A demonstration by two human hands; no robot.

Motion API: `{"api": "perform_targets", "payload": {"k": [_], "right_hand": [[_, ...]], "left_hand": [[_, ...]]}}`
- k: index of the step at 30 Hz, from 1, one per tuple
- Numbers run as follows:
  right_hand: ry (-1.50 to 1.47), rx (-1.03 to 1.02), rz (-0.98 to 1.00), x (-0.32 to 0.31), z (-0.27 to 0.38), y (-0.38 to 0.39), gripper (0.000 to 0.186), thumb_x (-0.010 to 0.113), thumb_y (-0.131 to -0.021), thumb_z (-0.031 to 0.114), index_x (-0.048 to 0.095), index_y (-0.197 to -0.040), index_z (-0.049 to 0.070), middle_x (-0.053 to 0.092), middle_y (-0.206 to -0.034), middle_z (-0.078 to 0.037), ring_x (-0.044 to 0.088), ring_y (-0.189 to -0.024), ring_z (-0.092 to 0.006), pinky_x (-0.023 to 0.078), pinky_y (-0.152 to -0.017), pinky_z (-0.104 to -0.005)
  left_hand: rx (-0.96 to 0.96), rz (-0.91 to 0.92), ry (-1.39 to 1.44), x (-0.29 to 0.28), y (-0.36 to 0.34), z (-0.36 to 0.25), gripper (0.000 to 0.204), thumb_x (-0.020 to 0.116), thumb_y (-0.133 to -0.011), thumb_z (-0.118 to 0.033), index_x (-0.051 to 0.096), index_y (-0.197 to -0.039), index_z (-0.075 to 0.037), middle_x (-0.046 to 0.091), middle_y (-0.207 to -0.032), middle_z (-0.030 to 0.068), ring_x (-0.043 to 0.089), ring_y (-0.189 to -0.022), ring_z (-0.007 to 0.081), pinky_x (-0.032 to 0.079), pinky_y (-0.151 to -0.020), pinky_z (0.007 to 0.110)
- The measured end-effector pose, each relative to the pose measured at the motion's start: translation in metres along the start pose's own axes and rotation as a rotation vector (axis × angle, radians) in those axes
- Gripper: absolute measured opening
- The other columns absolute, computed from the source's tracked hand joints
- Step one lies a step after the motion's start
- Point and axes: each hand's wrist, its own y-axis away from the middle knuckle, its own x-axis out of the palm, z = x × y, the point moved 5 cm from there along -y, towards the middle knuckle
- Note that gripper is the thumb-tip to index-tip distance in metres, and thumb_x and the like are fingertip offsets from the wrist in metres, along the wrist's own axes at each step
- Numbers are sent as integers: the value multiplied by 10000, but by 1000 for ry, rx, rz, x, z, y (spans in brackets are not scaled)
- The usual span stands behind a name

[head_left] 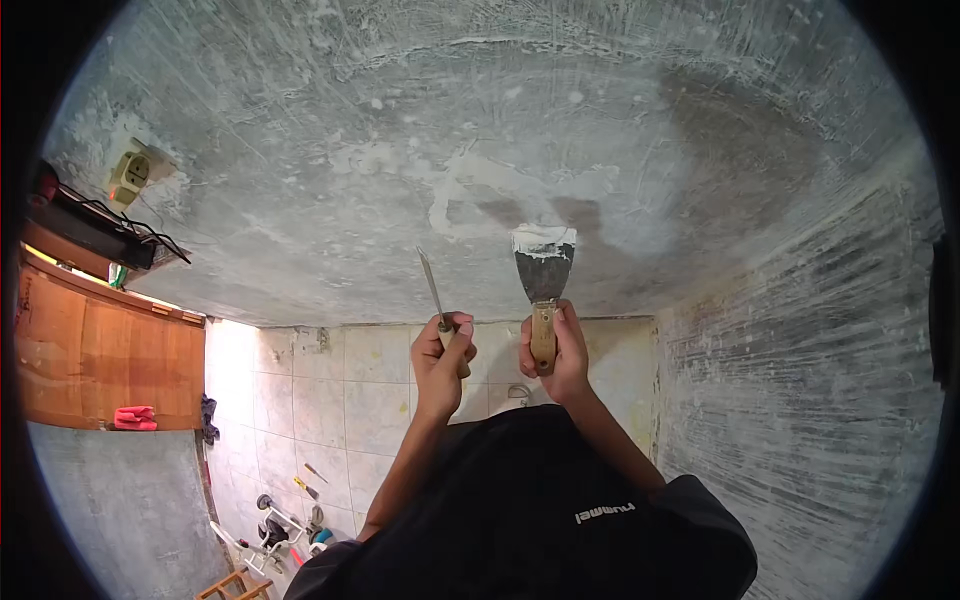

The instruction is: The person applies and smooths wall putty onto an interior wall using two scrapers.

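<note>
My left hand [443, 365] is closed around the handle of a thin metal blade [431, 280], seen almost edge-on and pointing up. To its right, my right hand [564, 355] grips the wooden handle of a wide putty knife [542, 265], whose dark blade carries white paste along its top edge. Both tools are raised in front of a rough grey plastered wall [350, 210]. Above the blades are a pale irregular patch [465, 180] and dark shadows of the tools. Whether either blade touches the wall I cannot tell.
A socket [131, 177] and dark shelf with cables [120, 235] are upper left, above a wooden door [110, 355] with a red cloth [134, 418]. Loose tools [306, 488], a white wheeled frame [285, 535] and wooden stool [230, 585] stand or lie lower left. A side wall [780, 400] borders the right.
</note>
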Motion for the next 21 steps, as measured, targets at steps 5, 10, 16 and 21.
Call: {"api": "perform_targets", "payload": {"k": [5,10,16,21], "right_hand": [[217,-47,-121,-3,-1,-7,247,394,-1145,341,468,-1148,106,612,-859,-95,550,-567,-166,445,-472,-312],[451,-155,-171,3,-3,-9,187,452,-1135,206,525,-1099,38,615,-930,-69,623,-786,-125,504,-668,-279],[433,-459,-222,2,-10,-7,222,512,-1063,20,409,-1256,57,591,-1126,-91,600,-1020,-146,466,-919,-330],[566,-524,-235,-8,-13,-9,314,452,-1050,-43,327,-1315,72,497,-1132,-85,514,-1111,-165,406,-1030,-337]], "left_hand": [[9,161,-189,37,-4,12,220,690,-1021,-129,717,-1219,-38,637,-1065,-12,496,-662,42,369,-553,212],[-129,336,29,60,-4,35,254,613,-1074,-199,689,-1273,-61,605,-908,-44,446,-637,35,332,-541,220],[-185,407,196,62,-10,48,323,516,-1123,-292,632,-1322,-65,600,-920,-44,484,-697,35,377,-612,217],[-140,415,195,76,-13,42,346,483,-1133,-315,623,-1323,-62,623,-1136,0,563,-945,71,461,-805,244]]}}
